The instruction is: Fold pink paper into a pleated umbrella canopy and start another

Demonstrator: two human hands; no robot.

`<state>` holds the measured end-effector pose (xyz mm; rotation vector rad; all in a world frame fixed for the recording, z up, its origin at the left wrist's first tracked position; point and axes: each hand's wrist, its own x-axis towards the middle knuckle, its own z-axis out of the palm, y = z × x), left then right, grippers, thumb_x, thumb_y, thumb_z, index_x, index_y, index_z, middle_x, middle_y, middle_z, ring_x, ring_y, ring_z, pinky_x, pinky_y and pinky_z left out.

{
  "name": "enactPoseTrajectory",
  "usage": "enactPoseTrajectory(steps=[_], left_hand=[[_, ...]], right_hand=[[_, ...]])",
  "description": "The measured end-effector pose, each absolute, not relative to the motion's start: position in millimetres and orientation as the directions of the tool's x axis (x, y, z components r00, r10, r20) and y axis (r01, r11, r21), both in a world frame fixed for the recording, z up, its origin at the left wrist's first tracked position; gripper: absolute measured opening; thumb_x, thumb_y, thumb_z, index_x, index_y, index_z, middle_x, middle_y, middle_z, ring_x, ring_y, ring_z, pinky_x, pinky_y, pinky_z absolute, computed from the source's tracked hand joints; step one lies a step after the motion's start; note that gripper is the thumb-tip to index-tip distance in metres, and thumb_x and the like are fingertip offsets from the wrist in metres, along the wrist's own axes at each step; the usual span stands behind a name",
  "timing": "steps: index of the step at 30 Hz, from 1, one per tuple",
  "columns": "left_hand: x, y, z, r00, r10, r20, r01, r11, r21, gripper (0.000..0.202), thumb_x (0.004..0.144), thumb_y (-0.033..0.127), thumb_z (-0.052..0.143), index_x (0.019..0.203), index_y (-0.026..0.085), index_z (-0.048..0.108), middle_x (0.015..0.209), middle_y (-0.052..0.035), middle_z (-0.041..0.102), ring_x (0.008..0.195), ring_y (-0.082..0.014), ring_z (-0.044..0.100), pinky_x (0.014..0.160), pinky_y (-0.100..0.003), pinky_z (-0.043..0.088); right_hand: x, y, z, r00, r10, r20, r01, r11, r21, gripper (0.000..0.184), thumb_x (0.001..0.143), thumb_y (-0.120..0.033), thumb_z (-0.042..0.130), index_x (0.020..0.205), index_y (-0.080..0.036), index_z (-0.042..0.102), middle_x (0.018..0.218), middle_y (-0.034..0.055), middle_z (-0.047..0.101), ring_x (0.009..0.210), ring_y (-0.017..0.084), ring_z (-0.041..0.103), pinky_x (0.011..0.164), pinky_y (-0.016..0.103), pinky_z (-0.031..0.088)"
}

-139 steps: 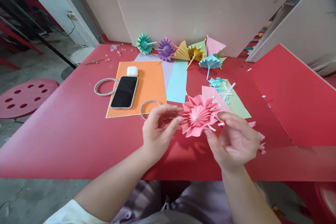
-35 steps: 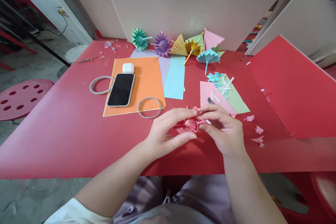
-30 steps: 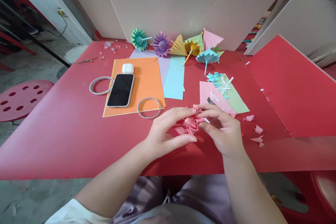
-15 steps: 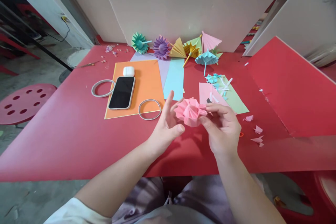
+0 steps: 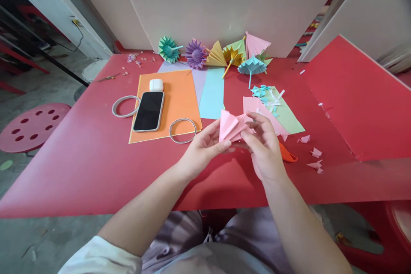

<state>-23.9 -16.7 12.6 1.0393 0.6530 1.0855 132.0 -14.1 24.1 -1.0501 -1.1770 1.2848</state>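
Note:
A pleated pink paper umbrella [image 5: 231, 126] is held over the front middle of the red table, its folds turned sideways. My left hand [image 5: 205, 145] grips its left side, thumb at the lower edge and fingers behind the paper. At its right end, my right hand [image 5: 263, 143] pinches the folds between thumb and fingers. Just beyond lies a flat pink paper sheet [image 5: 257, 105], overlapping a green sheet [image 5: 290, 117] with blue and white scraps. An orange-handled tool [image 5: 287, 154] is partly hidden behind my right hand.
A phone [image 5: 149, 111], a white earbud case [image 5: 156, 84] and tape rings [image 5: 183, 131] lie on or by an orange sheet [image 5: 173, 94]. Finished paper umbrellas [image 5: 195, 53] line the back wall. Pink scraps [image 5: 316, 153] lie right. A red board [image 5: 362, 107] leans at the far right.
My left hand has closed onto the pink umbrella, from spread fingers beside it. The umbrella has turned from its round face to a side view. More of the orange-handled tool shows.

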Motion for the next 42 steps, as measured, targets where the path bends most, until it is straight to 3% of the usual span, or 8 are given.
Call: enactPoseTrajectory(steps=[8, 12, 16, 20, 26, 31, 36, 42], left_hand=[[-26.5, -15.0, 13.1, 0.265, 0.964, 0.034, -0.279, 0.042, 0.959, 0.046, 0.08, 0.025, 0.066, 0.125, 0.019, 0.056, 0.118, -0.0082, 0.066, 0.104, -0.0218, 0.065, 0.084, -0.032, 0.058], [-27.3, -18.0, 10.4, 0.136, 0.969, 0.208, -0.085, -0.198, 0.977, 0.053, 0.082, 0.026, 0.064, 0.133, 0.025, 0.047, 0.122, -0.0069, 0.063, 0.106, -0.0209, 0.063, 0.089, -0.034, 0.055], [-27.7, -19.7, 7.0, 0.083, 0.867, 0.491, 0.211, -0.497, 0.842, 0.058, 0.079, 0.023, 0.068, 0.132, 0.029, 0.048, 0.135, -0.0067, 0.053, 0.122, -0.0239, 0.052, 0.102, -0.039, 0.046], [-28.3, -19.9, 6.6, 0.094, 0.829, 0.551, 0.278, -0.553, 0.785, 0.052, 0.081, 0.021, 0.065, 0.13, 0.028, 0.051, 0.132, -0.0078, 0.056, 0.121, -0.024, 0.053, 0.102, -0.04, 0.046], [-29.9, -20.6, 8.6, 0.097, 0.809, 0.58, 0.353, -0.573, 0.74, 0.042, 0.081, 0.022, 0.064, 0.122, 0.029, 0.058, 0.129, -0.0066, 0.058, 0.116, -0.022, 0.058, 0.095, -0.036, 0.053], [-30.0, -20.0, 7.2, 0.105, 0.784, 0.612, 0.335, -0.608, 0.72, 0.06, 0.078, 0.024, 0.068, 0.133, 0.029, 0.046, 0.135, -0.0088, 0.053, 0.123, -0.0238, 0.052, 0.102, -0.039, 0.047], [-29.9, -19.7, 5.1, 0.181, 0.882, 0.435, 0.141, -0.461, 0.876, 0.083, 0.072, 0.032, 0.073, 0.142, 0.032, 0.029, 0.151, -0.0103, 0.029, 0.138, -0.0297, 0.03, 0.11, -0.047, 0.033], [-30.4, -20.2, 8.2, 0.186, 0.834, 0.52, 0.046, -0.536, 0.843, 0.069, 0.069, 0.029, 0.076, 0.131, 0.029, 0.047, 0.148, -0.011, 0.034, 0.138, -0.0306, 0.028, 0.111, -0.05, 0.029]], right_hand=[[136.8, -15.2, 36.1, -0.186, 0.977, 0.107, 0.03, 0.115, -0.993, 0.049, 0.079, -0.027, 0.063, 0.125, -0.034, 0.047, 0.125, 0.0015, 0.054, 0.11, 0.017, 0.055, 0.089, 0.033, 0.053], [136.8, -12.3, 31.5, -0.178, 0.983, 0.043, -0.052, 0.034, -0.998, 0.044, 0.076, -0.031, 0.067, 0.117, -0.033, 0.053, 0.119, 0.001, 0.058, 0.106, 0.018, 0.059, 0.081, 0.031, 0.056], [134.8, -10.9, 27.3, -0.211, 0.973, -0.09, -0.16, -0.125, -0.979, 0.033, 0.077, -0.04, 0.065, 0.107, -0.031, 0.055, 0.107, -0.0006, 0.062, 0.095, 0.018, 0.063, 0.067, 0.029, 0.059], [133.4, -12.8, 29.7, -0.273, 0.952, -0.14, -0.196, -0.198, -0.96, 0.035, 0.078, -0.04, 0.064, 0.111, -0.031, 0.053, 0.105, -0.0003, 0.064, 0.095, 0.017, 0.063, 0.067, 0.027, 0.058], [135.2, -12.4, 28.4, -0.257, 0.959, -0.117, -0.11, -0.149, -0.983, 0.034, 0.077, -0.044, 0.064, 0.107, -0.031, 0.056, 0.103, 0.0001, 0.067, 0.095, 0.019, 0.064, 0.067, 0.03, 0.058], [135.0, -11.3, 31.1, -0.215, 0.968, -0.131, -0.158, -0.166, -0.973, 0.036, 0.075, -0.047, 0.065, 0.105, -0.028, 0.059, 0.107, 0.0022, 0.067, 0.095, 0.02, 0.065, 0.063, 0.029, 0.059], [133.1, -13.0, 35.2, -0.238, 0.953, -0.188, -0.232, -0.244, -0.942, 0.038, 0.076, -0.05, 0.063, 0.106, -0.027, 0.062, 0.11, 0.0044, 0.066, 0.098, 0.024, 0.064, 0.056, 0.028, 0.058], [134.2, -16.1, 30.4, -0.392, 0.905, -0.164, -0.163, -0.243, -0.956, 0.04, 0.078, -0.044, 0.063, 0.115, -0.03, 0.058, 0.109, 0.003, 0.066, 0.098, 0.021, 0.064, 0.069, 0.03, 0.058]])
